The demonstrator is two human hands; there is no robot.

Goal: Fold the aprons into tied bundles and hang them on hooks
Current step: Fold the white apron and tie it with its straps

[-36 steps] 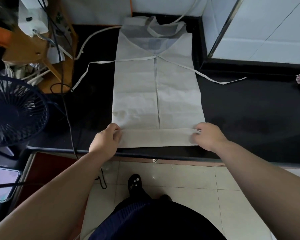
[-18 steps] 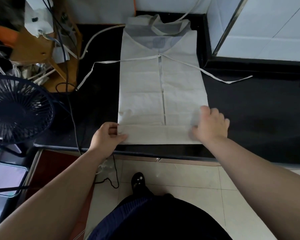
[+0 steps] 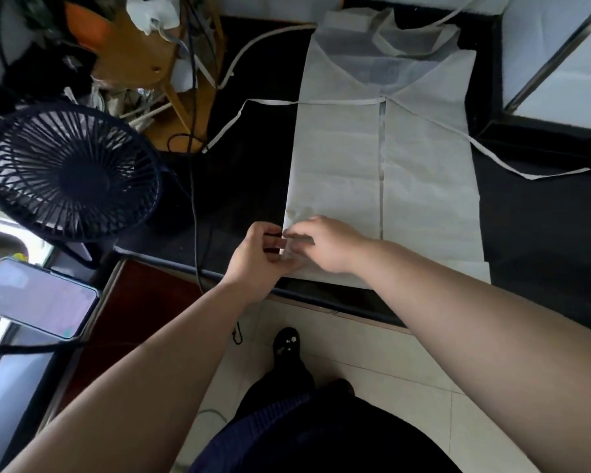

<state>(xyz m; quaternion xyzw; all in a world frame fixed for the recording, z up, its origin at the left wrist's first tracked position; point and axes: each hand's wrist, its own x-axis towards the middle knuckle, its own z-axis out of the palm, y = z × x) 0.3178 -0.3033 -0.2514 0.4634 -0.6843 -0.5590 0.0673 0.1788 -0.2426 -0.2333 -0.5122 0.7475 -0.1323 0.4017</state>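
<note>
A white apron [image 3: 423, 186] lies flat along the black table [image 3: 543, 233], its waist ties trailing out to either side and its near hem turned up in a narrow fold at the table's edge. The left hand [image 3: 256, 261] pinches the fold's left corner. The right hand [image 3: 325, 244], reaching across beside it, seems to pinch the same corner, though its fingertips are blurred.
</note>
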